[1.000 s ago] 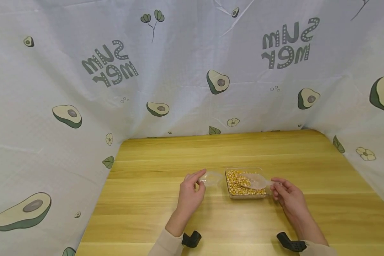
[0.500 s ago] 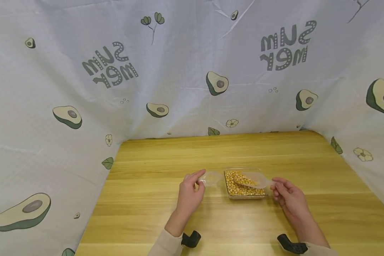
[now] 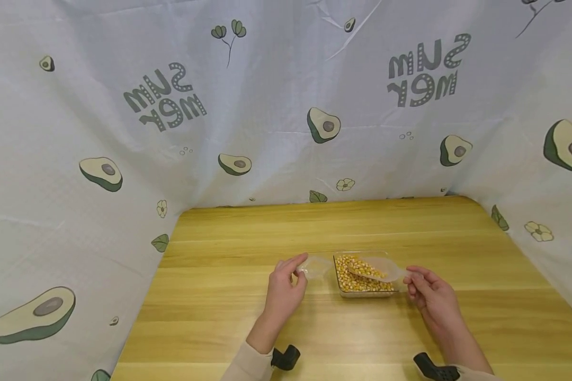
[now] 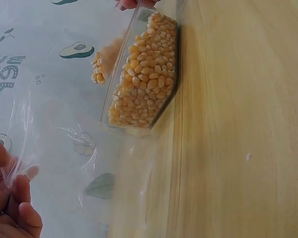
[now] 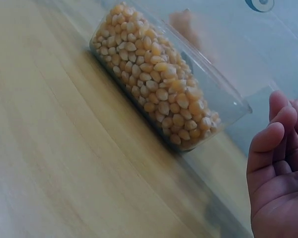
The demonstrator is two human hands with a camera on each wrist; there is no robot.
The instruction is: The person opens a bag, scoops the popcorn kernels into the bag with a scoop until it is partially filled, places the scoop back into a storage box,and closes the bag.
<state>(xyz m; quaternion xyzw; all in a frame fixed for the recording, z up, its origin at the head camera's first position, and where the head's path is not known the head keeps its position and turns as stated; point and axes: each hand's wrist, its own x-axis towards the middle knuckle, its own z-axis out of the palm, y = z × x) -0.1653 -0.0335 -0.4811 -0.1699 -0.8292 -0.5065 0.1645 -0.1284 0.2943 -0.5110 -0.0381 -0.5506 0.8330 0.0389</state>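
The left hand [image 3: 285,290] pinches a clear plastic bag [image 3: 317,266] at nine o'clock of the clear rectangular container [image 3: 366,294]. At three o'clock, the right hand [image 3: 434,297] pinches the scoop [image 3: 389,269] bearing corn kernels [image 3: 345,276].

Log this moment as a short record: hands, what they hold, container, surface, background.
Left hand: pinches a clear plastic bag
Right hand: pinches the handle end of a translucent scoop
Scoop load: corn kernels, held above the container
Container: clear, rectangular glass container, to the right of the bag; corn inside is lower at the end nearest the right hand
Surface: wood-grain table
Background: pale curtain printed with avocados and mirrored lettering
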